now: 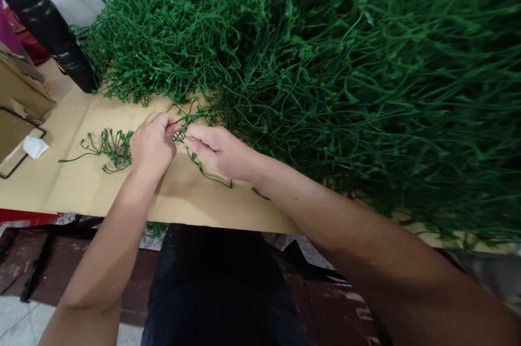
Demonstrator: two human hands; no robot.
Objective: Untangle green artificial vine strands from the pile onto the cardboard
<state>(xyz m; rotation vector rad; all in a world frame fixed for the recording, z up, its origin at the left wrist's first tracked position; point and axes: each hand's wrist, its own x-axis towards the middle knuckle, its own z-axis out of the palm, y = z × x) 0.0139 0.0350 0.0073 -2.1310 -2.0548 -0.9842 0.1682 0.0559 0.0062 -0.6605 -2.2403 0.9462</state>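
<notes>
One thin green sprig (185, 126) is pinched between both hands just above the tabletop (73, 183): we see the left hand (152, 145) curled closed with its fingertips pressed on the stem, and the right hand (214, 151) gripping the same stem between thumb and forefinger, a loose tail (211, 175) trailing under it. We judge the main risk to be snagging: the stem runs toward the large green heap (345, 75) just beside the right hand, and a pull could drag neighbouring strands out or snap the thin stem. A second risk is the finished bunch (112, 148), which lies touching the left wrist and could be swept aside. The tabletop is covered with brown paper. At its left edge we note a cardboard box (18, 94), a white scrap (35, 146) and a black cylinder (49, 26); a dark floor (325, 302) lies below.
</notes>
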